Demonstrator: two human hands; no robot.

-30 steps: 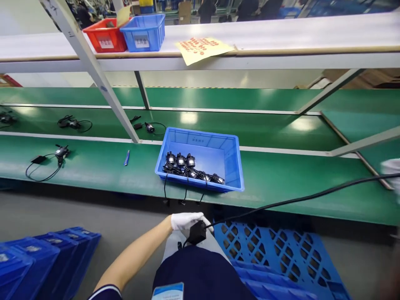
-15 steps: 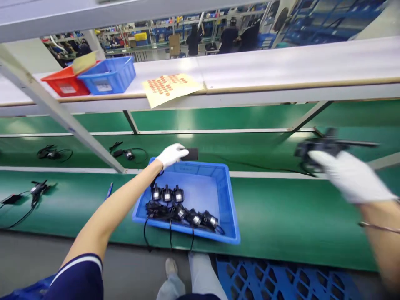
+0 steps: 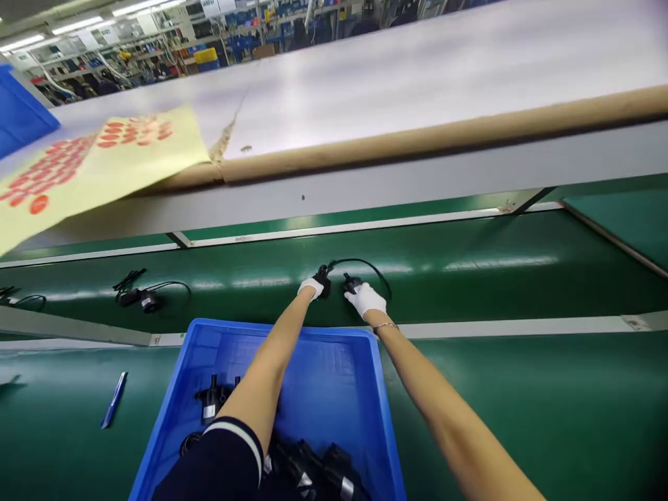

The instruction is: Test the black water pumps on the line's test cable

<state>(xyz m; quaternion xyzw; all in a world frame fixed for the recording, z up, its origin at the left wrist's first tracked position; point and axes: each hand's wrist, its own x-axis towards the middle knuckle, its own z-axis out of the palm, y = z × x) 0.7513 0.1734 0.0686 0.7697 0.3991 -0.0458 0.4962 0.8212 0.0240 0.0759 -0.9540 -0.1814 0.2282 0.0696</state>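
Past the far rim of the blue tray [image 3: 334, 332], both gloved hands are over the far green belt. My left hand [image 3: 312, 287] is closed on a black power adapter [image 3: 324, 284] with bunched cord. A short way to its right, my right hand [image 3: 367, 299] grips a small black pump [image 3: 351, 282], its fingers partly hiding it. A black cable [image 3: 371, 264] loops behind between the two. Inside the tray, several more black pumps [image 3: 209, 402] with silver labels lie toward the near and left side, partly covered by my left arm.
A blue pen-like tool [image 3: 113, 400] lies on the near belt. Another pump with its cord [image 3: 149, 300] rests on the far belt, left. Overhead juts a white shelf [image 3: 396, 90] with a yellow sheet of red stickers [image 3: 130, 149] and a blue bin [image 3: 24, 111].
My right hand has come from the far right to the far belt beside my left hand, bringing the black pump and cord. The view has shifted right and closer to the shelf.
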